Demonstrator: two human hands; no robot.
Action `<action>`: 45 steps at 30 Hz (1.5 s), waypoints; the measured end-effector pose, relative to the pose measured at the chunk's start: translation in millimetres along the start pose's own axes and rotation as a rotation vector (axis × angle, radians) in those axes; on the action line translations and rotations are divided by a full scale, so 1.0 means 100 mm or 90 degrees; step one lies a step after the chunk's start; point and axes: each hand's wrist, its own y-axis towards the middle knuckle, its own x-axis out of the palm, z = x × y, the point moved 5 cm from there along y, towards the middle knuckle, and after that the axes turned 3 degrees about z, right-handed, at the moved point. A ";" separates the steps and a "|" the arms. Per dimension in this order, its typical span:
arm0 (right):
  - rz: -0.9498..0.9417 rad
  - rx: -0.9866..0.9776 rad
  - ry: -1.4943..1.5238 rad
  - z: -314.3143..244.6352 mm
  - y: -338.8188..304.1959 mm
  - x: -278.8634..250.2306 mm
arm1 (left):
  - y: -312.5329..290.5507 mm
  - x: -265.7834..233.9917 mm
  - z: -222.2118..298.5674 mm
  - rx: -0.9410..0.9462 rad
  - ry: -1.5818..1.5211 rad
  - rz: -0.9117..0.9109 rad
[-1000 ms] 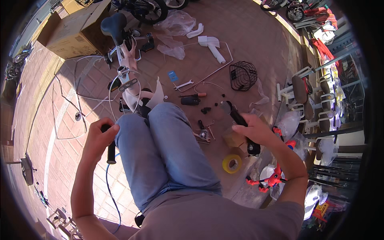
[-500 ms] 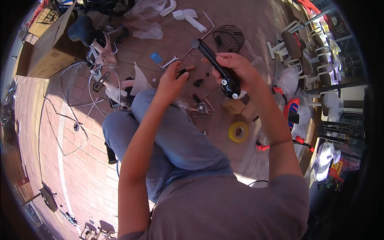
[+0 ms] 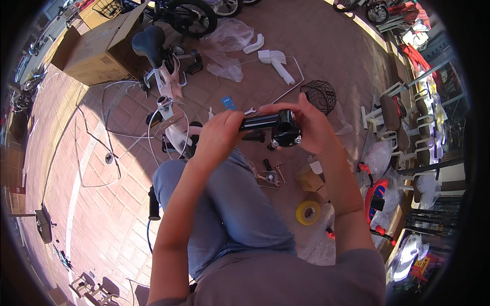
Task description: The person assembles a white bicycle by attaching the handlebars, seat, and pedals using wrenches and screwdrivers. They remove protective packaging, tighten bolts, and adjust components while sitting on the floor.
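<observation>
A black bicycle handlebar stem (image 3: 261,122) lies level in front of me, held between both hands. My left hand (image 3: 218,136) is wrapped round the end of its tube and hides that end. On the clamp end, which has a round opening and shiny bolts, my right hand (image 3: 314,127) is closed, thumb on top. A dark cylindrical piece (image 3: 253,136) shows just under the tube beside my left fingers; whether I hold it cannot be made out. Beyond my left hand stands a white bicycle frame (image 3: 176,137) with a black saddle (image 3: 148,45).
On the paving lie a wrench (image 3: 250,111), a blue card (image 3: 228,103), small tools (image 3: 270,176), a small cardboard box (image 3: 310,179) and a yellow tape roll (image 3: 308,212). Farther off are a black wire basket (image 3: 319,97), a large carton (image 3: 97,56) and white foam pieces (image 3: 275,64).
The stem has swung from a steep slant to level, and my left hand has come over to grip its tube end. My view has shifted, showing more of the far ground.
</observation>
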 end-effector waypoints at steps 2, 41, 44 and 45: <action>-0.075 -0.107 0.067 -0.12 0.13 0.22 | 0.08 -0.24 -0.10 -0.027 0.017 0.106; 0.029 -0.249 -0.428 -0.11 2.34 1.11 | -0.30 -0.86 -1.85 -0.569 -0.490 0.003; 0.015 -0.256 -0.422 -0.11 2.40 1.07 | -0.27 -0.90 -1.80 -0.523 -0.433 -0.030; 0.019 -0.259 -0.426 -0.11 2.43 1.05 | -0.28 -0.88 -1.83 -0.518 -0.429 -0.028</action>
